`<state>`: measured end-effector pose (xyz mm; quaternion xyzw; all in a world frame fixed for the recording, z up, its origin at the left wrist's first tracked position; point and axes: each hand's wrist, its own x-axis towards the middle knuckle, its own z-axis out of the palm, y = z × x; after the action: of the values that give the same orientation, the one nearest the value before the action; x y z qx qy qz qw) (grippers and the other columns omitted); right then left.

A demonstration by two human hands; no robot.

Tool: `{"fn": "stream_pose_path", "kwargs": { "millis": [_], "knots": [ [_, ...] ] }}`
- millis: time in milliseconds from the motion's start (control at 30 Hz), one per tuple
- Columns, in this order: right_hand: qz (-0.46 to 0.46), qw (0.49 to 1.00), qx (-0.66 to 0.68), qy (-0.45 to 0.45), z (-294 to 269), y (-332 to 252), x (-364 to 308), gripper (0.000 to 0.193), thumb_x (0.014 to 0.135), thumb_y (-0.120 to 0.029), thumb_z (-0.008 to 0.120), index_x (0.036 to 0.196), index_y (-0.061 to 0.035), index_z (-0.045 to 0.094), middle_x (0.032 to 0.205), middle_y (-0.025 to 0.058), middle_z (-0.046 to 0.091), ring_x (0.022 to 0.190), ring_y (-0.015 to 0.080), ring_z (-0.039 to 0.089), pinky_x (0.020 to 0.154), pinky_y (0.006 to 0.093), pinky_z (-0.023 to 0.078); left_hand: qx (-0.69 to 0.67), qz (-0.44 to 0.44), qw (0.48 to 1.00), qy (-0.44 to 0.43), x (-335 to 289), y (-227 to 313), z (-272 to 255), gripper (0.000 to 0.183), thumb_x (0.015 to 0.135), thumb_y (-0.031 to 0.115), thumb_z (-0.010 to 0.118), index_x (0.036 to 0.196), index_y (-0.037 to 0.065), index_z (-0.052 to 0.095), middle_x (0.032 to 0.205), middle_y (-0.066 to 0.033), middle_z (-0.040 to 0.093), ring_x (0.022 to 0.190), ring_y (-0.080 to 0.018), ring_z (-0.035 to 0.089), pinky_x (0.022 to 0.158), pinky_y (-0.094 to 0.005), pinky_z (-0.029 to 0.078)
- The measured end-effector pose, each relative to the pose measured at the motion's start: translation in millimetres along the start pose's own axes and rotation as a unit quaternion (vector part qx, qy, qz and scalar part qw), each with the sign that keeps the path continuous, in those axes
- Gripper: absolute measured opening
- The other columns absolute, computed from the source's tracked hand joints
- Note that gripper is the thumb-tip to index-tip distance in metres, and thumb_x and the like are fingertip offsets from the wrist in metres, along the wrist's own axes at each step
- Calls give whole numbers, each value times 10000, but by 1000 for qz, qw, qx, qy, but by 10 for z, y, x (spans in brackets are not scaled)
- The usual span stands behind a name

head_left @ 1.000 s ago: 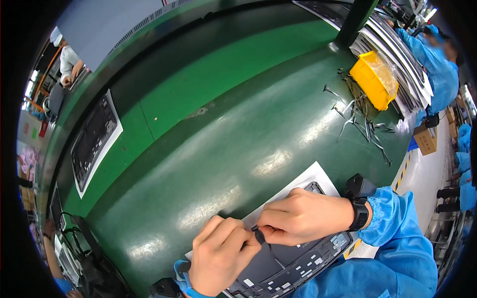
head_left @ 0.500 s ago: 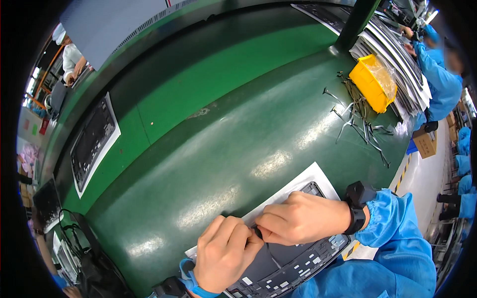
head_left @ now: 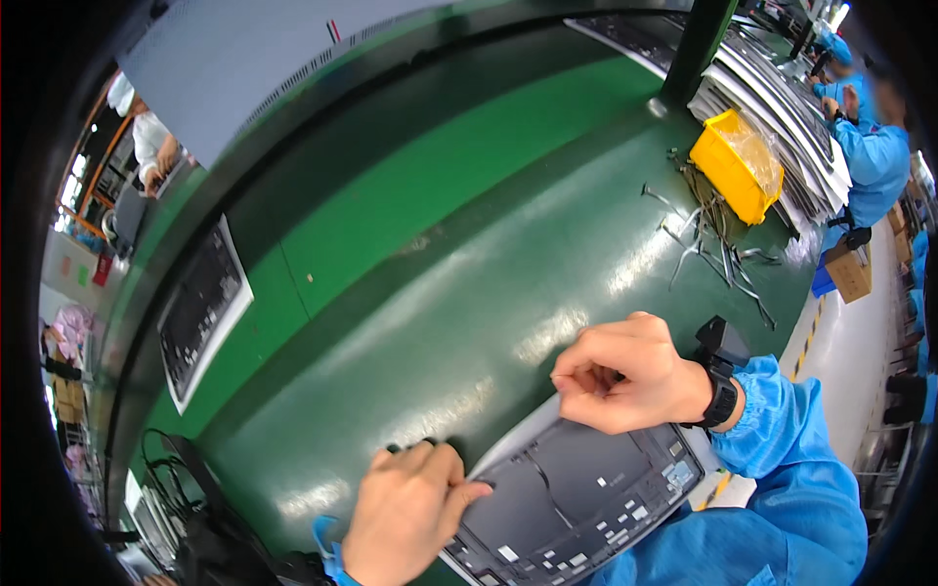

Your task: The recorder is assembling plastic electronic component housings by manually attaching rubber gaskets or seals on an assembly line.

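Near the surface's [head_left: 371, 322] close edge lies a dark panel [head_left: 591, 483], its long axis slanting from lower left to upper right, a thin black cable [head_left: 549, 485] crossing it the short way. Of the two hands, the left hand [head_left: 405, 508] is nearer the cable's far end, thumb stretched away from bent fingers at the panel's far edge. Above the far right part hangs the right hand [head_left: 635, 376], fingers curled toward the thumb; whether they pinch anything, I cannot tell.
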<state>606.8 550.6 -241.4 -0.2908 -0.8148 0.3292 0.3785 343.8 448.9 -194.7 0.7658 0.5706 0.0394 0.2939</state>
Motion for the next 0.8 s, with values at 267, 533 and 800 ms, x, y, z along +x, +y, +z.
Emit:
{"fn": "stream_pose_path", "kwargs": {
  "millis": [267,533,800],
  "knots": [
    [43,989,17,138,-239,275,21,104,825,15,750,797,13,650,528,-1,558,463,52,534,450,237,419,42,59,991,110,9,-9,248,181,945,151,716,982,26,591,902,-199,614,819,-410,658,747,-511,522],
    [164,973,82,140,-210,526,-13,78,848,-25,772,857,16,707,642,-9,663,565,6,556,497,216,436,84,61,950,295,1357,-1311,-598,144,918,56,673,850,3,557,880,-190,575,899,-410,515,827,-501,421],
    [191,971,73,125,-149,557,173,100,848,-59,748,814,19,696,604,24,656,549,47,588,511,249,469,76,20,912,402,2469,-2479,-1092,191,958,76,678,895,45,500,860,-120,517,925,-378,517,803,-520,379]
  ]
}}
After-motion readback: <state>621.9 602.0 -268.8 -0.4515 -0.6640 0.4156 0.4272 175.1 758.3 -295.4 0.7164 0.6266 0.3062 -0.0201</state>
